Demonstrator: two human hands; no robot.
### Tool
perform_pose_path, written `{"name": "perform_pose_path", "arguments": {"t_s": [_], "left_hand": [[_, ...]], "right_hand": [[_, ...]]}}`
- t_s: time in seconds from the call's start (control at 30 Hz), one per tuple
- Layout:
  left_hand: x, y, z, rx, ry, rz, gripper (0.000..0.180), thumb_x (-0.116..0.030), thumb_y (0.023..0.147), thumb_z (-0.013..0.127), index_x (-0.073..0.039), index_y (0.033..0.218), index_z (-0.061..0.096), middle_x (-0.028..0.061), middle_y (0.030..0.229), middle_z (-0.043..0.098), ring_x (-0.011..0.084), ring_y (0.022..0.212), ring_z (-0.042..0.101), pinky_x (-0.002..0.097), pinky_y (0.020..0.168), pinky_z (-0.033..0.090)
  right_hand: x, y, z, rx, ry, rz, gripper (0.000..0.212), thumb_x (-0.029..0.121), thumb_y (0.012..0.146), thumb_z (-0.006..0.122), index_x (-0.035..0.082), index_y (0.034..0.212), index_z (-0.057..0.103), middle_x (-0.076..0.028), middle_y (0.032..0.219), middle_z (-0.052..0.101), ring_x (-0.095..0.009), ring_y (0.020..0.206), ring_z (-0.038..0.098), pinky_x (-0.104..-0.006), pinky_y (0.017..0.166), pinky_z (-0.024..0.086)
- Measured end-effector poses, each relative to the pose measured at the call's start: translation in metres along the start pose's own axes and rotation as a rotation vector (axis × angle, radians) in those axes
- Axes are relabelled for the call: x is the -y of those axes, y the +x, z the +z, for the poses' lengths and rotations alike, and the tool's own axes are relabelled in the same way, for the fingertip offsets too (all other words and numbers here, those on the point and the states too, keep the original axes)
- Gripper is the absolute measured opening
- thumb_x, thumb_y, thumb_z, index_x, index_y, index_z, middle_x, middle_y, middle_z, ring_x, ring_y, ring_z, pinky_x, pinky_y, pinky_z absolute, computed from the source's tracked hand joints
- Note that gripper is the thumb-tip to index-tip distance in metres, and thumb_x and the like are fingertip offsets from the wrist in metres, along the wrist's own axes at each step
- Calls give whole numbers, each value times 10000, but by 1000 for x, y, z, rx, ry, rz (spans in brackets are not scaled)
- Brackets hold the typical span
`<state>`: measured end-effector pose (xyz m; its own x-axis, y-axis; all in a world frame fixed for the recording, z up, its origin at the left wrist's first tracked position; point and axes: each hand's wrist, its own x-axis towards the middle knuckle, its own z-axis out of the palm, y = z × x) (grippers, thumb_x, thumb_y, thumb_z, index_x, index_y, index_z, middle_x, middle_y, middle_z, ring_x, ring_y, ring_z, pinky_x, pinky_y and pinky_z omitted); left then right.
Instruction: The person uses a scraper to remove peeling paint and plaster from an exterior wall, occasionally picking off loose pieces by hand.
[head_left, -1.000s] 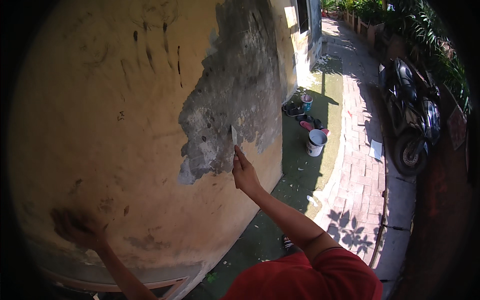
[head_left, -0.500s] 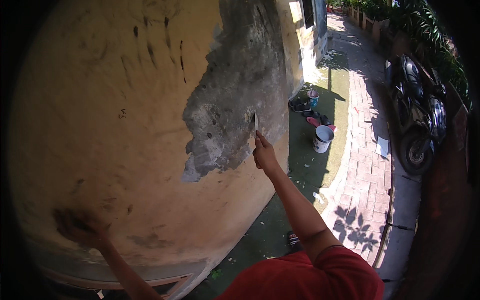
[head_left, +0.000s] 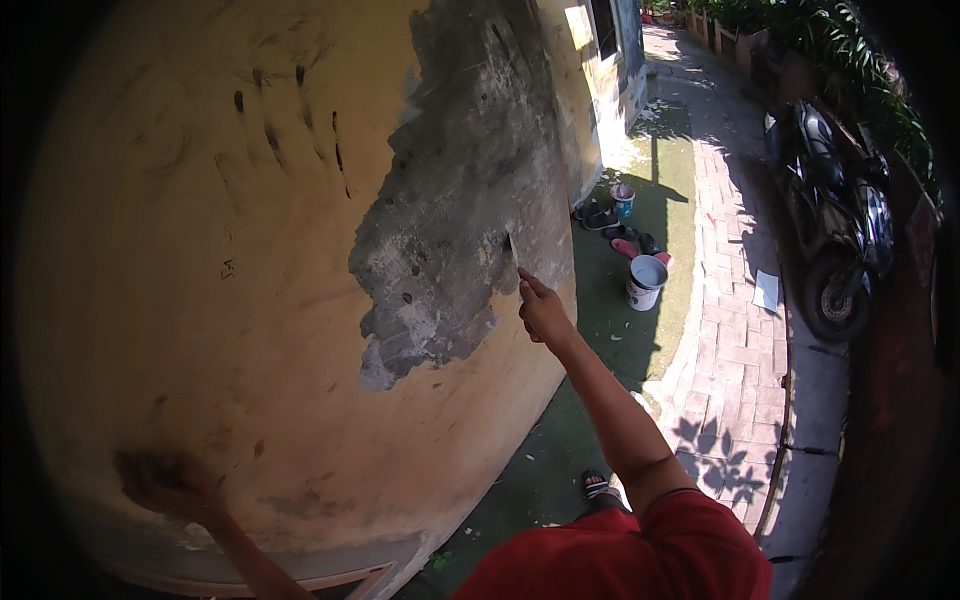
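Note:
My right hand is closed around the handle of a scraper with a thin, light-edged blade. The blade's tip meets the bare grey patch of the wall, near that patch's right side. Most of the handle is hidden inside my fingers. At the lower left, my left hand leans on the yellow painted wall, its fingers stretched out; it looks dark and soft-edged there. Jagged paint edges border the grey patch, and dark streaks mark the yellow paint at upper left.
A white bucket and a smaller paint pail stand on the green ground, with several shoes between them. Farther right runs a brick path with a white sheet. A motorbike is parked along its far side.
The view has shifted slightly, so the wall patch appears lower and farther left. My right hand and scraper appear slightly lower and to the right. My left hand remains against the wall.

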<state>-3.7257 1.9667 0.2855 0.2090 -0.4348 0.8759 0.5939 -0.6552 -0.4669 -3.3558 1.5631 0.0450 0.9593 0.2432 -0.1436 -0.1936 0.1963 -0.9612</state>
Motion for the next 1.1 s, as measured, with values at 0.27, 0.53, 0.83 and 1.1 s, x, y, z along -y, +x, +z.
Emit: {"name": "perform_pose_path", "arguments": {"t_s": [0.27,0.53,0.83,1.1], "left_hand": [[-7,3,2,2,-6,0,545,-426,1029,377,-7,1346,526,227,1431,496,397,1335,466,545,1116,288],[-8,3,0,13,27,0,517,-382,1032,394,-2,1359,518,229,1444,482,397,1342,459,540,1123,279],[-13,4,8,18,-17,5,471,-329,1028,435,14,1338,521,236,1440,479,401,1339,461,537,1117,284],[-6,-5,1,70,38,25,481,-320,1033,434,30,1357,496,256,1441,470,417,1336,459,539,1122,288]], "right_hand": [[-9,6,2,-88,-125,-125,470,288,1055,391,104,1484,442,-4,616,512,-109,438,435,-298,418,388],[0,11,-10,-4,-24,-63,502,322,1067,407,153,1537,351,51,539,352,-60,376,267,-262,341,225],[-39,54,-38,-138,-113,-160,472,332,1052,409,128,1474,464,-1,600,502,-104,432,436,-296,425,399],[-10,51,-47,-101,-148,-13,476,329,1047,406,130,1476,457,-157,908,681,-187,587,612,-340,573,505]]}}
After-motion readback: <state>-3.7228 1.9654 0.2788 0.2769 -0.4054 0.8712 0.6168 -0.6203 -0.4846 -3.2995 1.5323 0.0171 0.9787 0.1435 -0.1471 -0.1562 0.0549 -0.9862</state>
